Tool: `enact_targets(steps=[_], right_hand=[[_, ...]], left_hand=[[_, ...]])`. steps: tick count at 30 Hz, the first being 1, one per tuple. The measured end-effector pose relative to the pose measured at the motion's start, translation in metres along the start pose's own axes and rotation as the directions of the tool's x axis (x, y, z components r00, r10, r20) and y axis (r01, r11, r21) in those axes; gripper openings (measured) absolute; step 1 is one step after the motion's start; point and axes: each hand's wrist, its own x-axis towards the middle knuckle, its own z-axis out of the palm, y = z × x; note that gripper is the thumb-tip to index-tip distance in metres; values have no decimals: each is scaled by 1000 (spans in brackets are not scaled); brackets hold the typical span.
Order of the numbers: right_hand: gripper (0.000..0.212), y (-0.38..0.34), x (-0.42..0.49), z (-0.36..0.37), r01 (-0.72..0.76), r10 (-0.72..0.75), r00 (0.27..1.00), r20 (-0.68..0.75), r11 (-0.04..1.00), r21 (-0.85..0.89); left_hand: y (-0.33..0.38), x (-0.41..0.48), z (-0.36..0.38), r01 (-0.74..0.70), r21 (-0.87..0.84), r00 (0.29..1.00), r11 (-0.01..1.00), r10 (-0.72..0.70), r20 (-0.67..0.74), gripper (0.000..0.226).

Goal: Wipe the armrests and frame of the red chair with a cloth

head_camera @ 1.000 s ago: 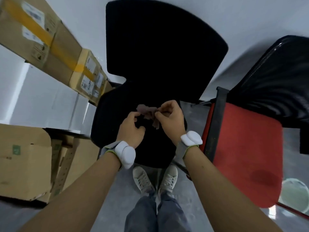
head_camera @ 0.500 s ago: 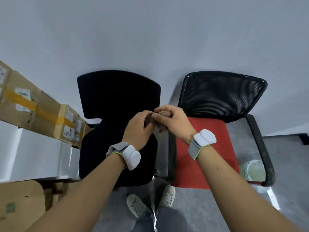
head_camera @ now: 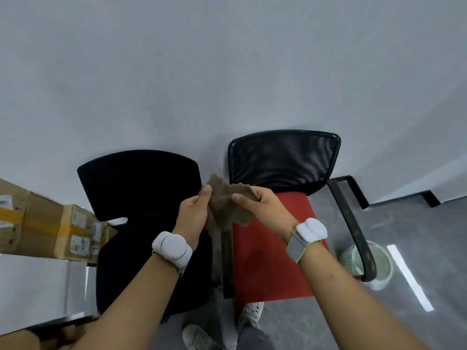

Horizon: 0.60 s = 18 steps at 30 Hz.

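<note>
A brownish cloth [head_camera: 228, 203] is spread out between my two hands, held in the air above the gap between two chairs. My left hand [head_camera: 193, 213] pinches its left edge and my right hand [head_camera: 262, 205] grips its right side. The red chair [head_camera: 270, 258] stands at the right, with a red seat, a black mesh back [head_camera: 284, 160] and black armrests: its left armrest [head_camera: 227, 261] runs just below the cloth, its right armrest [head_camera: 353, 223] curves along the far side.
A black chair [head_camera: 141, 198] stands right beside the red one on the left. Cardboard boxes [head_camera: 45, 223] and a white box [head_camera: 38, 286] are stacked at the far left. A pale bin [head_camera: 379, 263] sits on the grey floor behind the right armrest. My shoes [head_camera: 250, 311] are below.
The view has risen and swung right, so both chairs show whole. The cloth, bunched small between my fingers before, is now opened out flat between both hands.
</note>
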Motion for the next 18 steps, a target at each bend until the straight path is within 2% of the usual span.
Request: enact_targets(steps=[4,8,10,12,13,14,15,17,18], right_hand=[[24,5,12,-29,-15,18,995,-95,999,32],[14,10,24,-43,50,-38,983,-180,997,61],[31,8,27,-41,106,-82,971,-226,990,95],[65,11,31,-46,132,-111,972,-205,987,88],[78,14,36,-51,148,-142,976,-166,989,25],[83,17,38,-55,156,-165,979,-116,984,-86],[77,19,42,-59,160,-175,983,-58,965,-210],[42,24,49,-66,178,-186,982,29,867,-466],[25,27,51,-67,197,-207,977,42,823,-533]], left_hand=[[2,4,28,105,-115,994,988,-106,-10,46],[6,8,40,81,-208,993,975,-62,99,26],[8,10,39,23,-229,992,973,7,128,40],[10,13,41,-73,-139,993,988,85,84,53],[11,17,44,-122,-77,991,989,126,46,56],[13,17,45,-158,-26,987,987,159,21,56],[17,17,48,-189,12,982,982,189,-7,52],[22,18,54,-242,82,967,967,247,-63,40],[22,19,56,-262,131,958,956,274,-82,35]])
